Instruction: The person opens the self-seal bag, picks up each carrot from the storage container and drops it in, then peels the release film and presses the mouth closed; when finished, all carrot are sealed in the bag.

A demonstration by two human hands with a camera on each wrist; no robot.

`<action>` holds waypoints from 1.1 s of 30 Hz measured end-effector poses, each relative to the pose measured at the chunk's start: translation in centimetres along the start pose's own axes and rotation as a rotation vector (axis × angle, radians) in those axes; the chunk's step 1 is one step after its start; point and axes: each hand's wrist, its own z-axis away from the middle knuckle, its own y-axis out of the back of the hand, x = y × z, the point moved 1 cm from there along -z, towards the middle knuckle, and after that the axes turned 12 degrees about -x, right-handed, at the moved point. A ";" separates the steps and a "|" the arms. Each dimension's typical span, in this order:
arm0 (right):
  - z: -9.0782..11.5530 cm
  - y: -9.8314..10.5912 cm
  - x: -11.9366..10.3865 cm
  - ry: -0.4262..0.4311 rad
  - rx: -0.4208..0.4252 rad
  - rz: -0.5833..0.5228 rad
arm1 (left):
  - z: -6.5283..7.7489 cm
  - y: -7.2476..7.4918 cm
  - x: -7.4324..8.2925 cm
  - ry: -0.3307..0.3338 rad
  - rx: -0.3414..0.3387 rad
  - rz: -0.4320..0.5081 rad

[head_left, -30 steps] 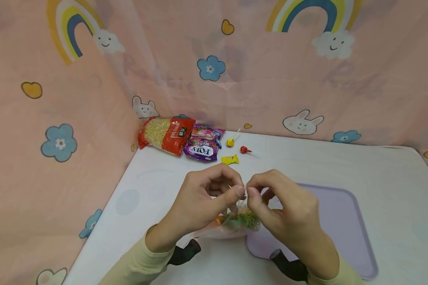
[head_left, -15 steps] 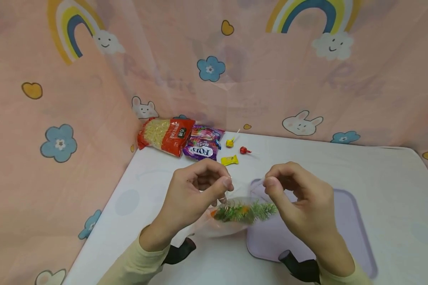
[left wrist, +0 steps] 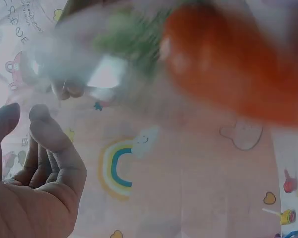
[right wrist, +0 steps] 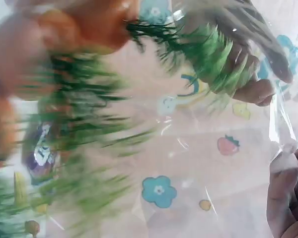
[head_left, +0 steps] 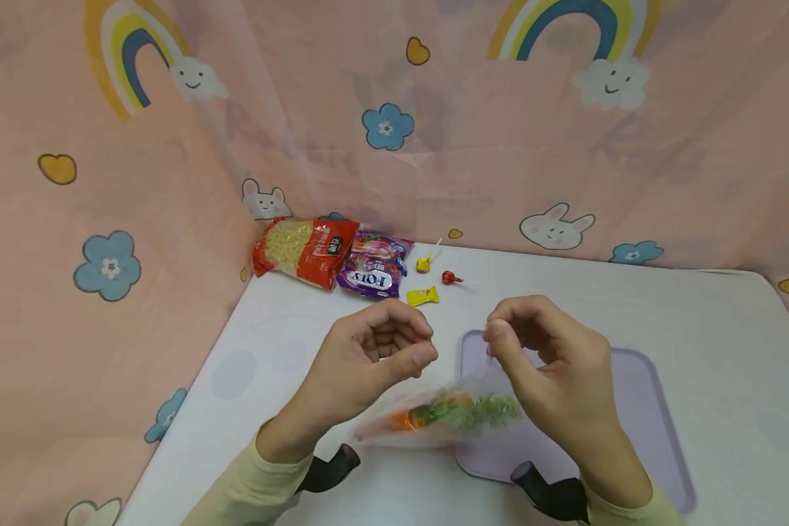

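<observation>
A clear plastic bag with orange carrots and feathery green tops inside hangs below my two hands, blurred. My left hand is at its upper left; its thumb and forefinger stand apart with nothing between them, as the left wrist view also shows. At the upper right, my right hand pinches a gathered bit of the plastic between thumb and forefinger, seen drawn to a point in the right wrist view.
A lilac tray lies on the white table, partly under the right hand. Toward the back are a red pasta bag, a purple candy bag, a yellow-wrapped candy, a yellow lollipop and a red lollipop.
The hands have moved apart from meeting at the bag's mouth. My left fingers have since let go of the plastic, and the bag has dropped lower.
</observation>
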 end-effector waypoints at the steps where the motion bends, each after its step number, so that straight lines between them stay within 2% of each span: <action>1: 0.1 0.0 0.1 -0.004 -0.002 0.011 | 0.0 -0.1 0.0 0.003 -0.011 -0.025; 3: 0.2 -0.2 0.4 -0.012 -0.008 0.037 | 0.1 -0.5 0.0 -0.010 -0.040 -0.114; 7: 0.5 -0.4 0.8 -0.005 -0.020 0.083 | 0.5 -1.9 0.0 -0.013 -0.089 -0.380; 11: 0.5 -0.4 0.6 0.005 -0.025 0.110 | 1.0 -3.9 0.1 0.044 -0.054 -0.651; 13: 0.5 -0.4 0.4 0.014 -0.025 0.118 | 1.1 -4.8 -0.1 0.056 -0.019 -0.756; 16: 0.5 -0.5 -0.1 0.021 -0.028 0.134 | 1.1 -5.6 -0.4 0.068 0.010 -0.843; 20: 0.4 -0.5 -0.7 0.037 -0.014 0.128 | 1.4 -5.9 -0.5 0.092 0.054 -0.875; 21: 0.4 -0.5 -0.8 0.041 -0.005 0.119 | 1.6 -6.0 -0.5 0.073 0.074 -0.889; 23: 0.4 -0.4 -1.2 0.040 0.009 0.100 | 2.2 -6.3 -0.2 -0.013 0.122 -0.947; 26: 0.5 -0.2 -1.6 0.038 0.033 0.080 | 2.9 -7.0 0.0 -0.215 0.204 -1.138; 28: 0.5 -0.2 -1.7 0.049 0.047 0.065 | 3.2 -7.3 0.0 -0.268 0.235 -1.254; 30: 0.6 -0.2 -1.8 0.057 0.057 0.068 | 3.3 -7.5 -0.3 -0.245 0.235 -1.336; 33: 0.6 -0.3 -2.0 0.068 0.059 0.077 | 3.6 -7.3 -0.7 -0.118 0.180 -1.339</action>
